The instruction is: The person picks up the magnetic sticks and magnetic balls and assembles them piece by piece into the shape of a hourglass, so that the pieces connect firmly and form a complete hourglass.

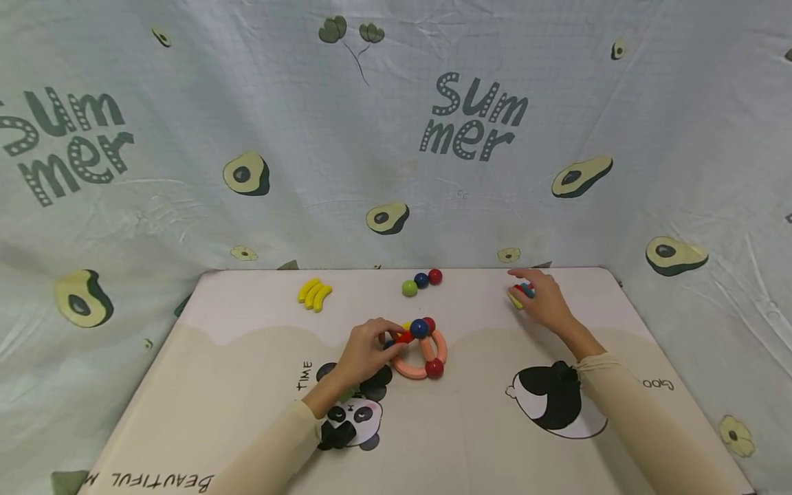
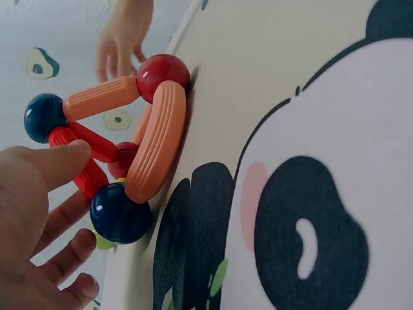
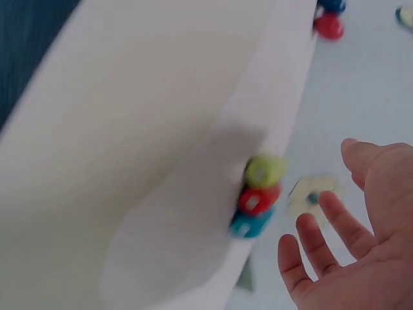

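Observation:
My left hand (image 1: 365,352) pinches a red rod (image 2: 90,177) of a ball-and-rod structure, thumb on the near side and fingers behind. The structure joins orange curved rods (image 2: 159,142), an orange straight rod (image 2: 102,97), red balls (image 2: 163,76) and blue balls (image 2: 120,213); a bit of yellow also shows. It stands on the table, a blue ball (image 1: 419,328) on top. My right hand (image 1: 541,300) hovers at the back right with fingers spread, apart from a small row of yellow-green, red and blue rods (image 3: 259,197). Part of that row is hidden behind it in the head view.
Yellow curved rods (image 1: 314,294) lie at the back left of the table (image 1: 247,385). At the back middle, a green ball (image 1: 410,288), a blue ball (image 1: 421,280) and a red ball (image 1: 436,276) sit in a line. A printed cloth (image 1: 309,227) hangs behind the table.

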`<action>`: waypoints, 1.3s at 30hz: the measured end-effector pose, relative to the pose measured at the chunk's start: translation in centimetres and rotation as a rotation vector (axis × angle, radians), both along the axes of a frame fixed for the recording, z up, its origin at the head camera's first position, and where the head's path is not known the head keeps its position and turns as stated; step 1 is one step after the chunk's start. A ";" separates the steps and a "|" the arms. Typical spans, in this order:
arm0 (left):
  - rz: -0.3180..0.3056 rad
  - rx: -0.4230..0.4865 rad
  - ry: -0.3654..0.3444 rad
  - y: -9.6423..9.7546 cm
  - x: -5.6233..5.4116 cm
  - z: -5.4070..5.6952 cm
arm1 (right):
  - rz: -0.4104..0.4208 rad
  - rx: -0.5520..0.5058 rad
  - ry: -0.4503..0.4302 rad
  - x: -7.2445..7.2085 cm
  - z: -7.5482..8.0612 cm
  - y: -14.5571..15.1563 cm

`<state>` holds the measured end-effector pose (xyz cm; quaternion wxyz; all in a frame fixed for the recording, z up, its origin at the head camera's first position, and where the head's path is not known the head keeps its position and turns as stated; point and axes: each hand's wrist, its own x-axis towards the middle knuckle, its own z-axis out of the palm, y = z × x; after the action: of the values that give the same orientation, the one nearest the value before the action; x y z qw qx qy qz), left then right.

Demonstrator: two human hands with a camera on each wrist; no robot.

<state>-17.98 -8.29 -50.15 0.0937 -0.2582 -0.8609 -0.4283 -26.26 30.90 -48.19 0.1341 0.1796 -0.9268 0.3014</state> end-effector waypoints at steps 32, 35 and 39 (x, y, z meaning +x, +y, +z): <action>-0.091 0.160 -0.207 1.5 -0.7 0.9 | -0.207 0.120 -0.572 -2.5 0.9 3.0; -0.090 0.168 -0.201 1.5 -0.7 0.9 | -0.196 0.123 -0.586 -2.7 0.9 3.1; -0.081 0.175 -0.179 1.5 -0.6 0.9 | -0.192 0.119 -0.591 -2.8 0.9 3.1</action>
<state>-18.56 -6.77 -49.25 0.0212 -0.2445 -0.8141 -0.5264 -29.02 33.98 -47.28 -0.1239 0.0034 -0.9544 0.2716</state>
